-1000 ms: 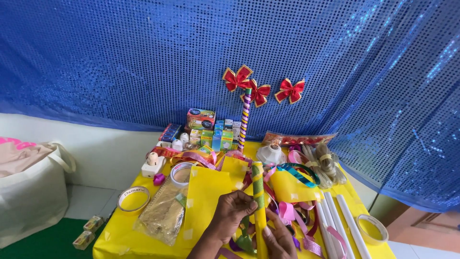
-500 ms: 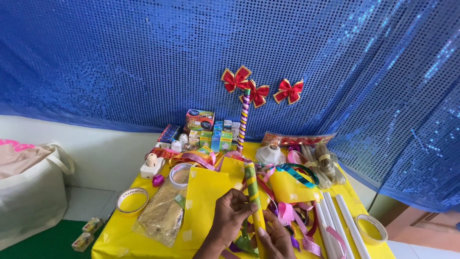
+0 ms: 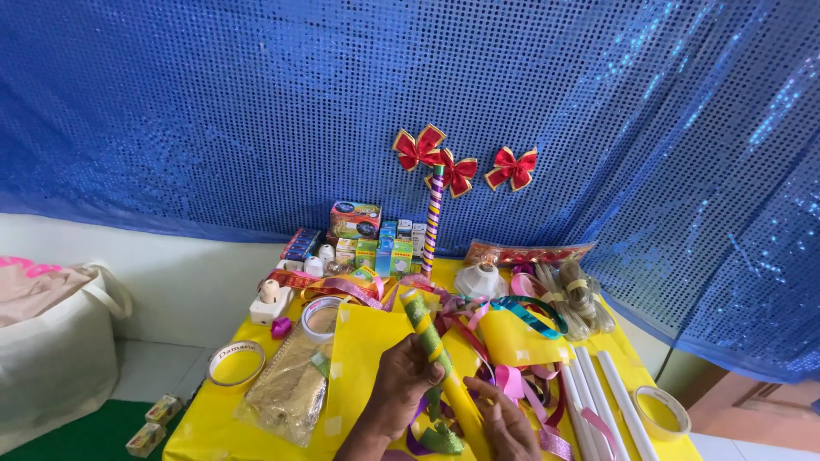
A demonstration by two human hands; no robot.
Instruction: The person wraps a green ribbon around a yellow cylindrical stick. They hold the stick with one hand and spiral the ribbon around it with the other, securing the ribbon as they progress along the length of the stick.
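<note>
Green-gold wrapped tube gripped by left hand | right hand steadies it, grip unclear | ribbons, tape rolls crowd around

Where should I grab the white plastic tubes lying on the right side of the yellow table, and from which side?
Grip one white tube around its bare middle, coming from above and the right. The tubes lie flat, side by side; pink ribbon crowds their left side, and the tape roll sits near their lower ends.

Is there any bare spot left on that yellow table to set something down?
A small bare patch lies at the front left corner of the yellow table, between the tape ring and the glittery packet. Another sits at the right edge, by the white tubes. The middle, around the tangled ribbons, is crowded.
</note>
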